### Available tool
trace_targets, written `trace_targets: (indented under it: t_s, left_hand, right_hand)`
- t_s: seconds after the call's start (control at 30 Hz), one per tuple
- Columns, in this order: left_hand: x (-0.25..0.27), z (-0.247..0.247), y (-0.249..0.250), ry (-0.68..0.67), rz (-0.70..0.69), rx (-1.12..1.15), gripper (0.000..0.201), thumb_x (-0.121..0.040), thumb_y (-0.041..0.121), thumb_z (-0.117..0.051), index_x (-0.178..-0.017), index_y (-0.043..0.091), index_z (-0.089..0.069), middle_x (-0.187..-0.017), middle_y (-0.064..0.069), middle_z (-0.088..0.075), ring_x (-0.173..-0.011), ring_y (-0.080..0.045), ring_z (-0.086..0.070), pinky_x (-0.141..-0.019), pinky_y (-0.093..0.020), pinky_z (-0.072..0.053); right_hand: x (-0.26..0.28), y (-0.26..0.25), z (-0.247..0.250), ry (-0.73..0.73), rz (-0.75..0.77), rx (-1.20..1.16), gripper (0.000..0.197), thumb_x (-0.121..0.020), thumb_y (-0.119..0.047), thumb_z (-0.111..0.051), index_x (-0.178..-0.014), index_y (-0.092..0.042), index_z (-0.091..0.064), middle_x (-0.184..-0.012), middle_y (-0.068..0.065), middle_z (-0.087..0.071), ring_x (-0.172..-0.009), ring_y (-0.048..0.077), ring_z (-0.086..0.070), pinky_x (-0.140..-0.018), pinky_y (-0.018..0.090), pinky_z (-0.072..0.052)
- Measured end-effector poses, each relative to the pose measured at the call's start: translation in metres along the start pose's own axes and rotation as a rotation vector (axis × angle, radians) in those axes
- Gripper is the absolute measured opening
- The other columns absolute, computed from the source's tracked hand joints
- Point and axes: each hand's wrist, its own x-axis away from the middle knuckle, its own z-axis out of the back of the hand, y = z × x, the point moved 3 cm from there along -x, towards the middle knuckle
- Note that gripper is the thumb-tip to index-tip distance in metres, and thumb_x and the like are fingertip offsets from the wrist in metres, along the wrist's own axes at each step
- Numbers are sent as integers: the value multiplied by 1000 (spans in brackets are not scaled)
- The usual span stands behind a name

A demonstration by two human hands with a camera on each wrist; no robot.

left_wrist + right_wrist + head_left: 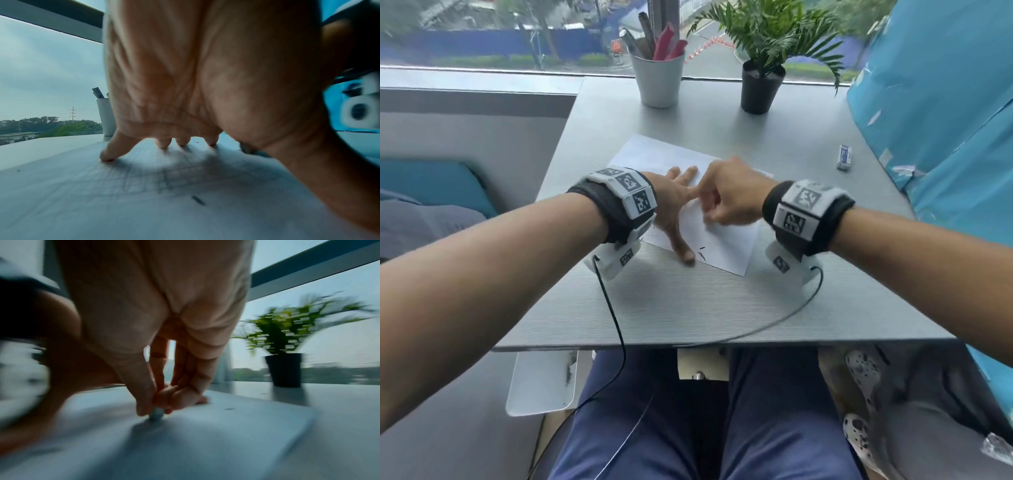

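Rubbing-out in progress here. The left hand (671,205) is spread wide on the paper (726,246), fingertips (107,156) pressing it flat to the bench (688,301), with nothing in that grip. The right hand (729,195) has a tight grip, thumb and fingers pinched round what looks like a small pale eraser (156,415), its tip down on the sheet just beside the left hand's fingers. The right wrist view is smeared with blur, so I judge it mid-stroke.

How far along? Dark crumbs (702,255) lie on the near part of the sheet, so some rubbing is done. But faint pencil lines (164,178), a sort of grid, show under the left palm, so by my reckoning there's plenty left to clear, and the crumbs need brushing off. A second, sleeved eraser (844,157) sits well apart at the right.
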Motion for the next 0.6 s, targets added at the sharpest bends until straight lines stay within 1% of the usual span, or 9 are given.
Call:
trace_targets:
  t_s: [0.07, 0.1, 0.2, 0.27, 0.33, 0.4, 0.43, 0.53, 0.6]
  left_hand:
    - [-1, -1, -1, -12, -23, 7, 138, -44, 79, -81, -155, 50, -5, -159, 2, 36, -148, -28, 28, -119, -66, -2]
    - [-2, -1, -2, -12, -22, 4, 139, -44, 79, -82, -155, 49, -3, -159, 2, 36, -148, -28, 28, -119, -67, -2]
    - [-1, -1, -1, 8, 3, -17, 149, -46, 76, -83, -153, 46, 17, -160, 7, 34, -149, -22, 25, -119, -65, -6]
    - [0, 0, 0, 18, 11, -20, 149, -47, 75, -84, -152, 46, 19, -160, 7, 33, -150, -22, 24, -119, -65, -8]
    - [-1, 0, 0, 10, 1, -15, 147, -46, 77, -83, -154, 46, 13, -160, 4, 33, -149, -25, 24, -119, -66, -5]
    - [-3, -1, 0, -6, -24, -1, 145, -41, 80, -82, -155, 48, 3, -160, 0, 35, -148, -30, 27, -118, -67, -2]
    - [-3, 0, -1, -9, -28, -3, 146, -41, 80, -82, -155, 48, 3, -160, -1, 35, -148, -31, 27, -118, -67, -2]
    - [-1, 1, 0, 2, 3, -16, 151, -46, 74, -85, -153, 45, 18, -160, 4, 34, -149, -26, 25, -119, -65, -3]
    - [1, 2, 1, 8, 17, -11, 151, -47, 73, -85, -151, 45, 21, -160, 7, 34, -149, -23, 25, -119, -64, -4]
  right_hand:
    - [14, -16, -12, -107, 83, -1, 5, -74, -17, -80, -72, -18, -75, -66, -14, -63, -64, 1, -59, -58, 21, -50]
    - [14, -15, -10, -131, 90, 2, 6, -73, -20, -81, -72, -19, -75, -67, -12, -65, -65, 1, -60, -57, 19, -50]
    - [-6, 13, 10, -5, -21, -2, 7, -72, -23, -81, -70, -19, -75, -61, -10, -63, -57, 1, -55, -56, 22, -42]
    - [-11, 21, 12, 68, -62, -13, 8, -72, -20, -80, -68, -19, -73, -61, -9, -61, -56, 2, -54, -58, 24, -43]
    - [-1, 6, -1, 22, -9, -15, 8, -73, -16, -78, -67, -17, -73, -64, -9, -62, -61, 5, -57, -57, 25, -47]
    - [16, -12, -14, -89, 78, -9, 7, -73, -19, -80, -70, -18, -74, -68, -9, -66, -67, 4, -61, -57, 22, -50]
    - [18, -12, -13, -115, 94, -7, 7, -73, -20, -81, -71, -19, -75, -70, -9, -68, -67, 4, -62, -58, 21, -50]
    - [-1, 16, 8, 5, -8, -9, 5, -74, -20, -79, -76, -16, -77, -68, -7, -66, -64, 8, -59, -57, 21, -44]
    - [-8, 28, 12, 83, -56, -14, 5, -74, -19, -79, -75, -14, -76, -68, -5, -64, -64, 10, -58, -58, 22, -45]
